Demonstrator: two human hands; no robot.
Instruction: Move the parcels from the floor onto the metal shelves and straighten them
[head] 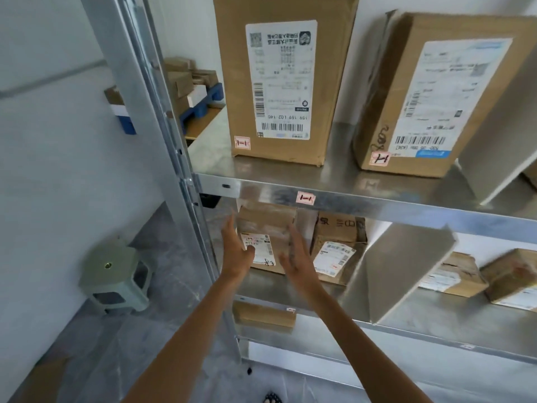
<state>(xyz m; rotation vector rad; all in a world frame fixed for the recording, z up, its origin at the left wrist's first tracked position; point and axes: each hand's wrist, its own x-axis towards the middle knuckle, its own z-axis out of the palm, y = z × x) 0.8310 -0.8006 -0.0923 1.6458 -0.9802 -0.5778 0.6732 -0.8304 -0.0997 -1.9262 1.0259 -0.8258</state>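
The metal shelves (377, 205) are filling the view, and their levels are carrying parcels sorted by size. The top level is holding two tall cartons, the left carton (284, 82) standing square to the front rail and the right carton (436, 97) sitting turned at an angle, both with labels facing out, probably so they can be read from the aisle. A grey divider panel (401, 271) is leaning across the middle level, splitting it into bays.

In the left bay, the small parcel (266, 225) that the task is now concerned with is sitting on the middle shelf, close to the corner post and just beside a neighbouring parcel (338, 242). The person is reaching in with both arms so that the hands are bracketing it. The left hand (236, 248) is lying along its left side and the right hand (296, 257) along its right.

The fingers (293, 237) of both hands are straight and held close together, not curled round anything; this looks like flat palms nudging the box square, not a lift. Blur is hiding whether the palms are actually pressing the cardboard.

I judge the placing as done and the straightening as under way. The tight gap to the neighbour is leaving little room for the right hand.

A green stool (116, 274) is standing on the floor beside the rack.
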